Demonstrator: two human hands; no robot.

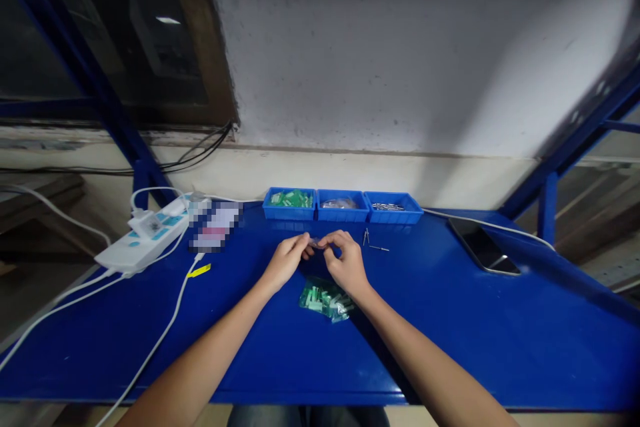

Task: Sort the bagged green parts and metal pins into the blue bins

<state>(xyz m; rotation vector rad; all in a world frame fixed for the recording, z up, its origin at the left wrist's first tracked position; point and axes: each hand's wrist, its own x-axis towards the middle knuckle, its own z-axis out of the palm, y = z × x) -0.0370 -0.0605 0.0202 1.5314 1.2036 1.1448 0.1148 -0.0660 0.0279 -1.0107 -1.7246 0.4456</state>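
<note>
My left hand (287, 259) and my right hand (345, 260) meet above the middle of the table. Both are closed at the fingertips on a small clear plastic bag (315, 242), stretched between them. What the bag contains is too small to make out. Just below my hands lies a green see-through bag (326, 300) with several pale plastic pieces in or on it; my right wrist is near its right edge. To the right of my right hand, a few thin metal screws or pins (379, 248) lie loose on the table.
Three blue bins stand along the back: one with green and white pieces (265, 205), one with clear plastic (343, 215), one with metal pins (395, 217). A power strip (145, 240), white cables and a yellow tag (200, 271) are left, a dark phone (483, 247) right.
</note>
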